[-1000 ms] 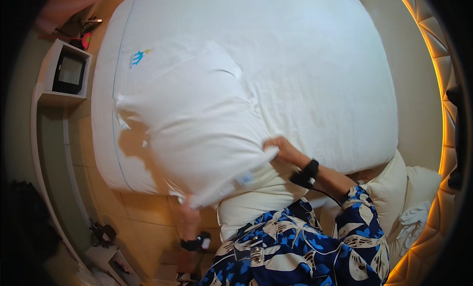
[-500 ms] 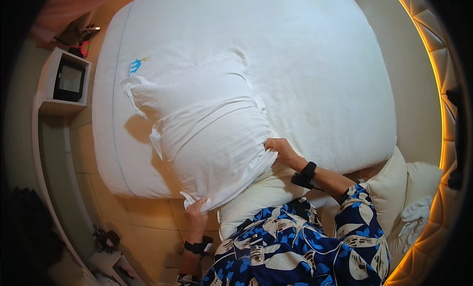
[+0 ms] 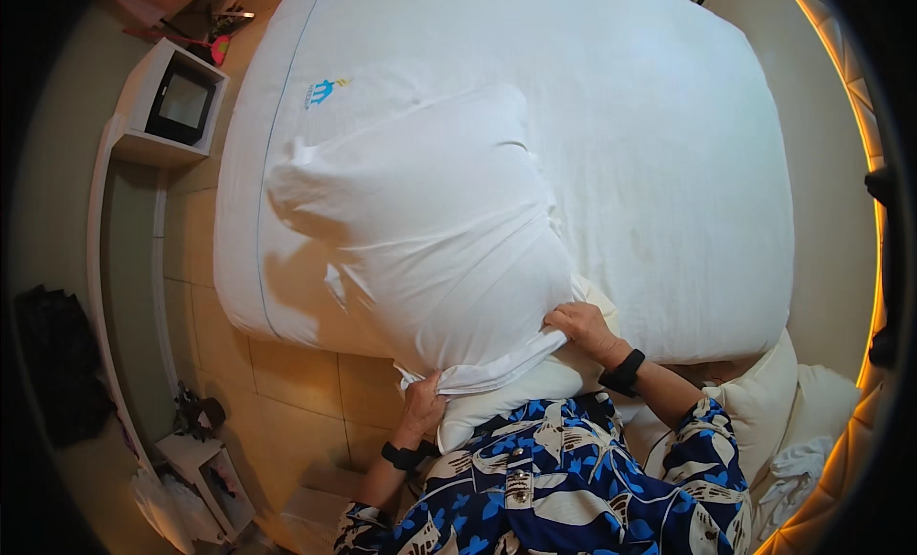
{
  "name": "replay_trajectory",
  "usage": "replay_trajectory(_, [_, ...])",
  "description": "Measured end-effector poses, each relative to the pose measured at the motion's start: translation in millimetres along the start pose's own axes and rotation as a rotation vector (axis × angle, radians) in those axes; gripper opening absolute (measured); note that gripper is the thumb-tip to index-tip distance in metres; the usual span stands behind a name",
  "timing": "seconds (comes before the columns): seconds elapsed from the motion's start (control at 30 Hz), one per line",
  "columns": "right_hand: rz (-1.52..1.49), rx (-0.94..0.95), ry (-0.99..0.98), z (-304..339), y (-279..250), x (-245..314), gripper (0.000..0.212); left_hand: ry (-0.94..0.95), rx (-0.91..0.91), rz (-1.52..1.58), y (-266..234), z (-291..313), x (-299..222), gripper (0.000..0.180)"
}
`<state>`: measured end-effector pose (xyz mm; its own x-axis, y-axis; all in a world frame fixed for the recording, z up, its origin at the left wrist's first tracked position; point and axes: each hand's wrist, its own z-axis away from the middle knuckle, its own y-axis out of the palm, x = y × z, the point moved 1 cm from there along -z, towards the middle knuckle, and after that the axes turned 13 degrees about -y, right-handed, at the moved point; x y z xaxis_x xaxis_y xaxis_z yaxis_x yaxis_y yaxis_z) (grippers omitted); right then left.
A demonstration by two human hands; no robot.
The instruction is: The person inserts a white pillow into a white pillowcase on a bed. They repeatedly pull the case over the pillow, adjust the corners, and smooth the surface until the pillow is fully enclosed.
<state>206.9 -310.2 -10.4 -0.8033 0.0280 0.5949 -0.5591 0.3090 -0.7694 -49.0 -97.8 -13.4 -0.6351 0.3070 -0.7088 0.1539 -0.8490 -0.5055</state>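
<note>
A white pillowcase lies creased across the near part of the bed, spread away from my body. My left hand is closed on the left end of its bunched open hem. My right hand grips the right side of the same hem. Out of the opening, against my torso, sticks a cream pillow; the rest of it is hidden by the cloth. Both hands are near the bed's front edge.
The white-sheeted bed has a blue line along its left side. Cream pillows and a crumpled white cloth lie at the lower right. A white shelf box stands left, above tiled floor. A lit padded panel curves along the right.
The pillowcase's far end has puffed and spread, and less of the pillow shows below the hem. My hands keep their hold, somewhat closer together. The whole view has shifted.
</note>
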Motion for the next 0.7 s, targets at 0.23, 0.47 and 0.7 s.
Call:
replay_trajectory(0.23, [0.057, -0.254, -0.218, -71, -33, -1, 0.019, 0.052, -0.274, -0.181, -34, -10, -43, 0.024])
replay_trajectory(0.47, [-0.074, 0.069, -0.086, -15, 10, -7, 0.012, 0.104, -0.299, -0.110, -20, -18, -3, 0.027])
replay_trajectory(0.7, [-0.145, 0.253, -0.082, -18, 3, -8, 0.015, -0.017, -0.002, 0.000, 12, -10, 40, 0.026])
